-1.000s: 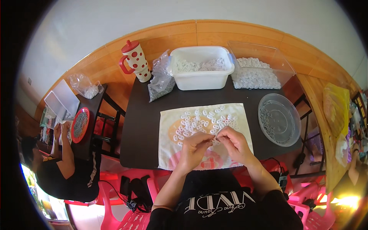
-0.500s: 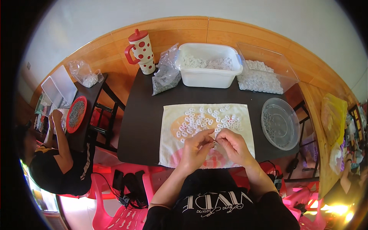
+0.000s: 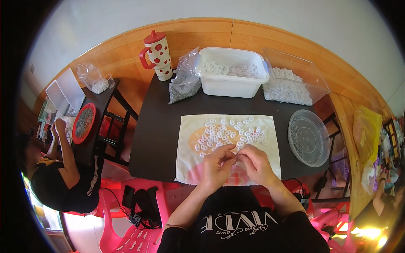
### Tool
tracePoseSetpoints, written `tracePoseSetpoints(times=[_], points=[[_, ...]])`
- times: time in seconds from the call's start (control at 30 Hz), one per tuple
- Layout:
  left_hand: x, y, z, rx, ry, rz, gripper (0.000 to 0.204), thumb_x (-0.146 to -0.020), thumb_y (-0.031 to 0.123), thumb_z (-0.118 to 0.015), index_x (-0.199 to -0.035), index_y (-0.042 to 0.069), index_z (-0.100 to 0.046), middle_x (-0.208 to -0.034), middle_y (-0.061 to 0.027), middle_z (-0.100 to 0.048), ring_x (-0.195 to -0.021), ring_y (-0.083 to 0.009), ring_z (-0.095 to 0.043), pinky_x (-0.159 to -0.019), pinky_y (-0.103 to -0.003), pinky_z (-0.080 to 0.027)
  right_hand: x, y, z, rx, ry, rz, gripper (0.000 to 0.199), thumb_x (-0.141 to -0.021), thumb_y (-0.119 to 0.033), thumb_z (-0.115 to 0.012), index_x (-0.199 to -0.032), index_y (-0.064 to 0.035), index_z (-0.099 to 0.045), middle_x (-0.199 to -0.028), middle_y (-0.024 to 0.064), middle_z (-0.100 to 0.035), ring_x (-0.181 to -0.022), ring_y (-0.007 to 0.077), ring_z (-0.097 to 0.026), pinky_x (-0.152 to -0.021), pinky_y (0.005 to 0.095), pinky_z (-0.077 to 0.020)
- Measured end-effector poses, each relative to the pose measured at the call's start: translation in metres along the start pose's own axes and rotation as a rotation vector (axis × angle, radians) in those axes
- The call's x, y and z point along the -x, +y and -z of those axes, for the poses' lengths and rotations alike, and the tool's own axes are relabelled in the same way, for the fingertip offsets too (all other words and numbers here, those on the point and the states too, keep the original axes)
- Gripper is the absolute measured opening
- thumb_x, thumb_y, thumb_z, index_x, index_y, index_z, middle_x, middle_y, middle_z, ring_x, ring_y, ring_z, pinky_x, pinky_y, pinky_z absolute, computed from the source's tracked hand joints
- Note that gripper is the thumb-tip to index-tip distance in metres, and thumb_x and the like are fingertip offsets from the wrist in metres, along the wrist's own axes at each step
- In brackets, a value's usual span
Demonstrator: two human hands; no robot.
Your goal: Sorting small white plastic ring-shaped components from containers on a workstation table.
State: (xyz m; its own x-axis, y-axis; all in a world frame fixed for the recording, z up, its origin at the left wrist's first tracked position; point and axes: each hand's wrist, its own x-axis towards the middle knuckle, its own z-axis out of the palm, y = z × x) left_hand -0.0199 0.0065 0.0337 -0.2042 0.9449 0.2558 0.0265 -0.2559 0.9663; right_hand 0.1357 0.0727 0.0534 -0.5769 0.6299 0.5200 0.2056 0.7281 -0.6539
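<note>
On the towel [image 3: 187, 158], white pieces [image 3: 233, 135] lie just beyond the hands [image 3: 215, 168] [image 3: 256, 163], whose grasp I can't discern.

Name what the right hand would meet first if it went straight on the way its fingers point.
Probably the left hand, which looks very close, though any gap is hard to judge.

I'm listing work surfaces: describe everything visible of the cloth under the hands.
The cloth is cream, rectangular and towel-like, with orange and pink patches. It lies spread on the dark table, small white oval pieces scattered mostly over its far half. The left hand and right hand hide part of its near half; contact unclear.
</note>
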Motion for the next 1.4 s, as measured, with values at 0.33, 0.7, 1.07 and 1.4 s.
tracePoseSetpoints(times=[0.33,0.7,1.07,1.4], points=[[0.004,-0.005,0.006,0.033,0.025,0.074,0.034,-0.086,-0.012,-0.066,-0.118,-0.001,-0.067,-0.095,-0.0042,-0.068,-0.087,-0.0092,-0.063,-0.076,-0.022,-0.052,0.006,0.011,0.020,-0.300,0.072,-0.285,0.010,-0.091,0.005,-0.059,-0.099,0.0032,-0.064,-0.085,0.0061,-0.062,-0.072,0.0137,-0.059,-0.060,0.0271,-0.0471],[0.015,-0.019,0.026,0.135,0.089,0.054,0.029,-0.088,-0.012,-0.064,-0.115,-0.002,-0.068,-0.103,-0.0057,-0.067,-0.091,-0.0094,-0.062,-0.081,-0.022,-0.050,0.018,0.003,0.003,0.363,-0.109,-0.017,0.015,-0.075,0.001,-0.071,-0.089,-0.0022,-0.067,-0.083,0.0107,-0.058,-0.080,0.0318,-0.059,-0.067,0.0404,-0.0482],[0.019,-0.026,0.022,0.231,0.087,0.128,0.033,-0.087,-0.013,-0.065,-0.118,-0.003,-0.067,-0.103,-0.0056,-0.067,-0.095,-0.0103,-0.062,-0.085,-0.023,-0.051,0.021,0.002,0.004,0.241,-0.191,-0.081,0.021,-0.074,-0.003,-0.069,-0.095,-0.0041,-0.068,-0.090,0.0104,-0.060,-0.083,0.0316,-0.060,-0.070,0.0416,-0.0479],[0.020,-0.027,0.025,0.190,0.056,0.160,0.034,-0.087,-0.012,-0.066,-0.120,-0.002,-0.067,-0.101,-0.0052,-0.066,-0.091,-0.0091,-0.062,-0.080,-0.021,-0.051,0.019,-0.002,0.005,0.321,-0.234,-0.124,0.024,-0.076,0.000,-0.062,-0.099,-0.0030,-0.067,-0.094,0.0113,-0.059,-0.090,0.0326,-0.059,-0.077,0.0406,-0.0475]])
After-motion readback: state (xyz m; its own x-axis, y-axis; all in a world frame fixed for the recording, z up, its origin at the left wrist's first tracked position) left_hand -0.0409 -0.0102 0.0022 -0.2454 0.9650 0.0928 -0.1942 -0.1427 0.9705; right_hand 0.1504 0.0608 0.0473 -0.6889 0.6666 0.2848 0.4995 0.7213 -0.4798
